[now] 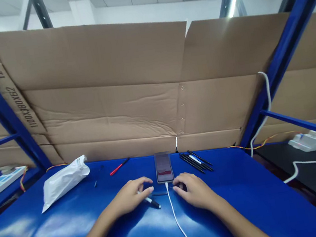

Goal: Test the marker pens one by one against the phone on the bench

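A phone (163, 168) rests on the blue table, a white charging cable (175, 218) plugged into its lower end. My left hand (130, 196) is left of the phone, thumb and index finger apart. A white-and-black marker (153, 203) runs beneath its thumb; no firm grip on it shows. At the phone's lower right corner is my right hand (195, 190), fingers curled, thumb and index finger apart. Between the hands, a thin dark stick (160, 194) lies crosswise by the cable; its right end is near my right thumb.
Several black pens (196, 162) lie right of the phone. Left of it are a red pen (119, 167), a thin dark pen (98, 177) and a white plastic bag (65, 182). Cardboard (110, 113) walls the back between blue posts. Power strips (312, 141) and cables are at the sides.
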Demonstrator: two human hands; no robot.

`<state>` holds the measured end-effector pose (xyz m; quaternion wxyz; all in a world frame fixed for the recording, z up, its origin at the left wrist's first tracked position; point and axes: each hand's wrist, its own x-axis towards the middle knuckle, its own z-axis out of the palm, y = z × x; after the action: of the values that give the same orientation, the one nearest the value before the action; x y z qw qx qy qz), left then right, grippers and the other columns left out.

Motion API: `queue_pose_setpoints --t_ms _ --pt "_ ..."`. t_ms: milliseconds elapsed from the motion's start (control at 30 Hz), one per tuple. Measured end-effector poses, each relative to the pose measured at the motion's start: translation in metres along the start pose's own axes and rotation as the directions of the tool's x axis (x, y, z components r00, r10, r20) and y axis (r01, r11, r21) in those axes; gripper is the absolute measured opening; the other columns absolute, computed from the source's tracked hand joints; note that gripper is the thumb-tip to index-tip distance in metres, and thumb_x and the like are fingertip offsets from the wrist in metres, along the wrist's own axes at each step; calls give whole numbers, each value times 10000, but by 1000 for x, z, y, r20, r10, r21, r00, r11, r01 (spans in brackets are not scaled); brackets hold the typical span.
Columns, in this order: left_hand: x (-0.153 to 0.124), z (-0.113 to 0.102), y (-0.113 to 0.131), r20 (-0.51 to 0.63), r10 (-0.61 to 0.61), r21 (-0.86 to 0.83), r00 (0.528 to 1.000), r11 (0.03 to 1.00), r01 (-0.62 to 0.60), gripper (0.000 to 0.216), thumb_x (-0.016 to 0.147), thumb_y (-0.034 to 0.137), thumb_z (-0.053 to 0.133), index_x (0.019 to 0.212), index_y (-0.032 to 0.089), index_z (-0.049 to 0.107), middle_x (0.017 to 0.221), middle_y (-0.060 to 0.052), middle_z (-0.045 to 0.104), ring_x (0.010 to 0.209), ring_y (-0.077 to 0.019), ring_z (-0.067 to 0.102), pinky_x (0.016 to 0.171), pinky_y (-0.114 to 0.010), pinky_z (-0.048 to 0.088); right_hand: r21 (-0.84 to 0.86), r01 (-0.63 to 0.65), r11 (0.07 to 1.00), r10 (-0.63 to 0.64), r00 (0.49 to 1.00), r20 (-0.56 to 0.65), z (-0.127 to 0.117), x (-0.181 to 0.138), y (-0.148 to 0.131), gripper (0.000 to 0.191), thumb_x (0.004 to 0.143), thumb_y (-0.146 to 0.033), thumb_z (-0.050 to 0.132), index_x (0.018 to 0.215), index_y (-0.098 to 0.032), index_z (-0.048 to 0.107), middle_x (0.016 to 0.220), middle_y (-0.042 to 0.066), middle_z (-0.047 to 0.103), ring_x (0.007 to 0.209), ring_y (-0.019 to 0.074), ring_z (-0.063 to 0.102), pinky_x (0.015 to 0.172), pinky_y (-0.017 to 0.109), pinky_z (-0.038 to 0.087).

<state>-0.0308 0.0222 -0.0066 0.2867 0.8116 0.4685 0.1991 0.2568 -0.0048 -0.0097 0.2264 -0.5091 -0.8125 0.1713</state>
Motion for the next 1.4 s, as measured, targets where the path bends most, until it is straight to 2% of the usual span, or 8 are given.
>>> queue_pose_setpoints --t_ms 133,300,567,767,867,1100,1267,1400 --pt "2 2 0 -121 11 -80 993 997 -20 378 923 526 636 1122 214 712 702 41 549 649 -163 527 621 -237 365 10 -31 999 31 998 -63 -3 2 5 253 984 -198 495 1084 -235 724 1017 62 739 974 224 663 839 309 443" --pt "3 9 3 -311 1 -213 950 975 -70 362 892 543 685 1011 200 676 689 47 541 587 -138 490 573 -232 380 -91 -119 989 117 993 -28 -6 2 7 131 948 -215 574 999 -230 694 863 34 704 834 202 633 717 277 391" --pt "-2 11 17 -431 69 -192 900 967 -166 267 912 463 694 896 196 700 849 -22 689 673 -155 601 663 -256 482 -68 -44 997 44 999 -3 -3 -1 6 99 896 -156 643 941 -224 699 809 26 695 845 216 608 704 287 378" --pt "0 15 16 -442 3 -337 897 926 -170 288 892 472 721 924 187 698 856 -29 687 644 -159 647 611 -257 529 -28 -24 999 21 993 -119 -8 0 4 93 954 -239 608 972 -216 696 844 37 676 857 224 610 763 320 436" --pt "1 19 19 -415 -3 -403 910 897 -181 273 881 454 732 898 184 695 862 -27 672 632 -157 657 594 -261 544 73 51 996 -37 983 -177 -9 -1 -5 126 986 -284 592 1004 -216 696 896 44 679 875 216 610 808 334 459" --pt "-1 27 31 -359 91 -327 929 920 -216 264 881 404 727 740 181 716 768 -36 674 685 -166 642 624 -250 504 189 207 960 -203 978 -39 1 -9 -28 111 972 -268 660 1070 -252 710 986 26 717 950 209 615 861 332 467" --pt "-1 29 30 -386 61 -331 920 922 -200 301 875 434 738 718 181 698 735 -33 691 641 -163 629 599 -250 483 136 206 969 -206 978 -11 3 -9 -24 76 967 -210 643 1004 -242 701 964 24 718 941 207 616 815 312 463" --pt "0 25 26 -453 13 -363 891 910 -198 315 880 458 736 731 184 690 701 -20 685 627 -164 630 597 -256 476 -11 181 983 -181 983 -12 -3 -9 -18 77 942 -190 643 988 -234 688 938 31 695 919 215 597 752 307 447"
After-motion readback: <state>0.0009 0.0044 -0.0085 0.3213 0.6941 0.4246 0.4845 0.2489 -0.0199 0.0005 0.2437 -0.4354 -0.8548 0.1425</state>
